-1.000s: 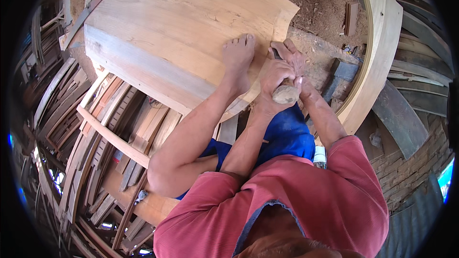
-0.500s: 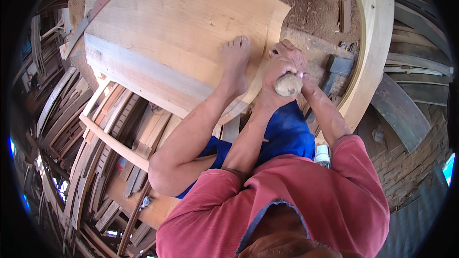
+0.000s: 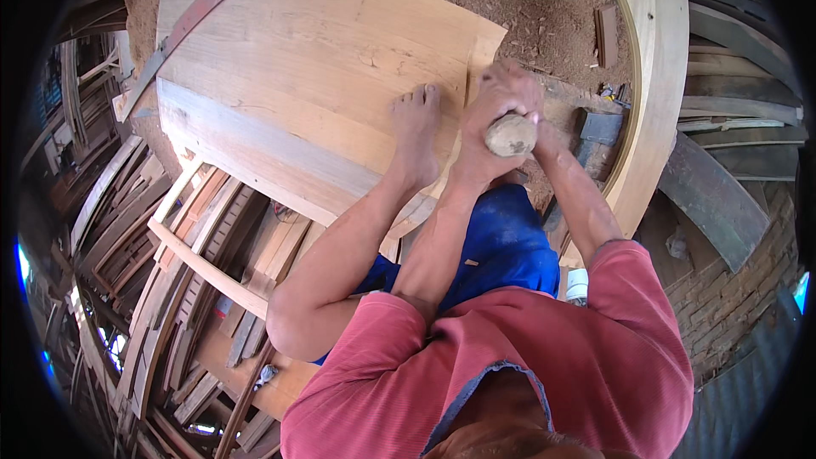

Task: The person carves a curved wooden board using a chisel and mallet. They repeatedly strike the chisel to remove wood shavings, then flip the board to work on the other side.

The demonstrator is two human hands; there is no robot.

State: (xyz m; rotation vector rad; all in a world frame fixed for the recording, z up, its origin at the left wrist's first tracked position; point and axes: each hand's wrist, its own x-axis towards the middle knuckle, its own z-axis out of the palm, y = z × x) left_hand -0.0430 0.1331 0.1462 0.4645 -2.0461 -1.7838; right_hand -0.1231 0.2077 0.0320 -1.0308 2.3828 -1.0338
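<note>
My left hand is wrapped round a thick wooden handle, whose rounded butt points up toward me. My right hand is closed just beyond it, apparently on the same tool; the working end is hidden beneath my hands. Both fists are at the right edge of a broad, pale, curved wooden panel. My bare left foot presses flat on that panel.
A hammer lies right of my hands, beside a long curved timber. Shavings and sawdust cover the ground ahead. A red and grey strip crosses the panel's far left. Stacked wood fills the left side.
Both hands and the wooden handle have moved a little forward, away from my body, along the panel's edge. The whole view has shifted slightly; the grip is unchanged.
</note>
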